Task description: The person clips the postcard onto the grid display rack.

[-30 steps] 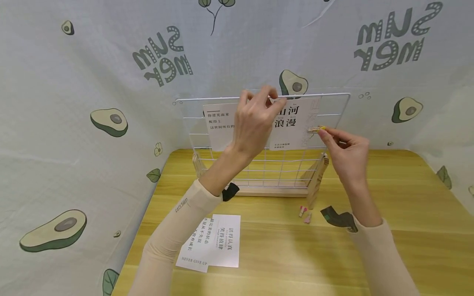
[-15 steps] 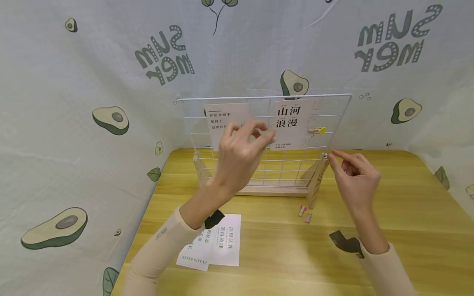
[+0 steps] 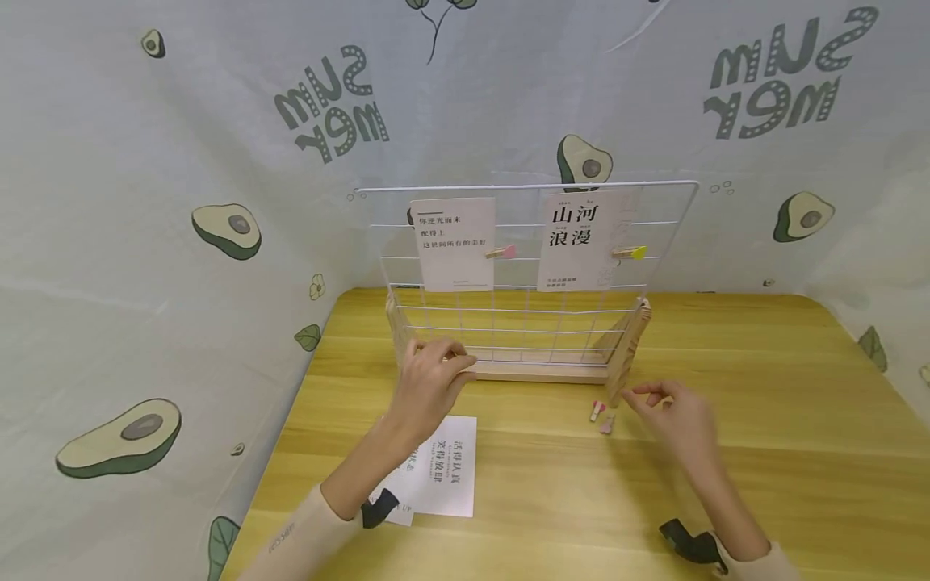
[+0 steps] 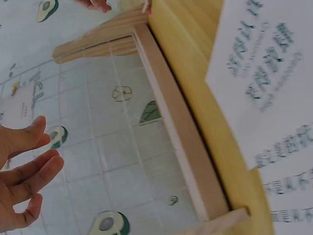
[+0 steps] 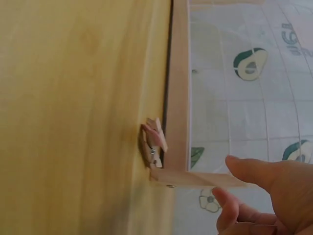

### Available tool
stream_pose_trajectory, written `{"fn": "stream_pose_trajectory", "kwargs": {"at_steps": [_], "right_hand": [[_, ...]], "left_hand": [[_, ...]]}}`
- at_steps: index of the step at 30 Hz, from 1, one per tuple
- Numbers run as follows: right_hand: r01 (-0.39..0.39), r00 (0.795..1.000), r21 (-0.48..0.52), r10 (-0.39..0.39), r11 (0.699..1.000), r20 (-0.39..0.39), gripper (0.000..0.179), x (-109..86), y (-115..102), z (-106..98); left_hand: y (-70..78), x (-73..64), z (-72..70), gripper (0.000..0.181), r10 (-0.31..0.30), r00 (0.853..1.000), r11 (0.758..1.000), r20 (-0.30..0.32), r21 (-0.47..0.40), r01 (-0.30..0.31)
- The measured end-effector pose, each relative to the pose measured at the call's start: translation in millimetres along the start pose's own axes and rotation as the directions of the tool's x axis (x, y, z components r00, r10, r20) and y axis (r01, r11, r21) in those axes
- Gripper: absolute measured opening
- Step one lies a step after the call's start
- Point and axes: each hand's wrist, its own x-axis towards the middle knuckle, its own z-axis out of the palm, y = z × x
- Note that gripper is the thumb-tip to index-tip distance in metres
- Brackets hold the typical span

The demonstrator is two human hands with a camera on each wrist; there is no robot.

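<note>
Two printed cards hang on a white wire grid [image 3: 526,311]. The left card [image 3: 456,270] has a small wooden clothespin with a pink end [image 3: 501,252] at its right edge; the right card [image 3: 570,266] has one with a yellow end [image 3: 629,253]. My left hand [image 3: 432,383], fingers loosely bent and holding nothing, hovers in front of the grid's lower left, over two more cards [image 3: 458,476] on the table. Also holding nothing, my right hand [image 3: 676,420] is just right of two pink clothespins [image 5: 154,142] lying by the stand's right foot.
The grid stands in a wooden base [image 3: 538,373] with slanted side supports [image 3: 629,347]. Behind the wooden table [image 3: 763,363] hangs a pale cloth [image 3: 472,105] printed with avocados and lettering. The table cards overlap, partly hidden by my left arm.
My right hand has let go of the yellow clothespin at the right card and come down toward the table. My left hand has left the grid's top and moved down and left.
</note>
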Motion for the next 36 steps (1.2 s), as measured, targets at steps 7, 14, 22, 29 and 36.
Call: {"fn": "stream_pose_trajectory", "kwargs": {"at_steps": [7,14,22,29,36], "right_hand": [[-0.125,0.957,-0.062,0.136,0.990,0.254,0.050,-18.5,4,5],[-0.223,0.890,-0.100,0.244,0.970,0.384,0.057,-23.7,0,12],[-0.215,0.885,-0.110,0.241,0.970,0.398,0.049,-25.8,1,19],[-0.196,0.897,-0.090,0.216,0.976,0.387,0.037,-25.7,0,21],[-0.182,0.905,-0.075,0.197,0.980,0.376,0.032,-28.2,-2,24]], "left_hand": [[-27.5,-41.5,13.3,0.029,-0.164,0.962,0.986,0.216,-0.005,0.169],[-46.2,-67.4,15.5,0.049,-0.268,0.840,0.953,0.472,-0.001,0.304],[-58.2,-83.1,19.1,0.073,-0.303,0.679,0.901,0.668,-0.032,0.433],[-50.3,-81.6,29.9,0.079,-0.248,0.690,0.946,0.680,0.014,0.325],[-43.4,-78.9,33.6,0.079,-0.219,0.695,0.960,0.685,0.026,0.277]]}}
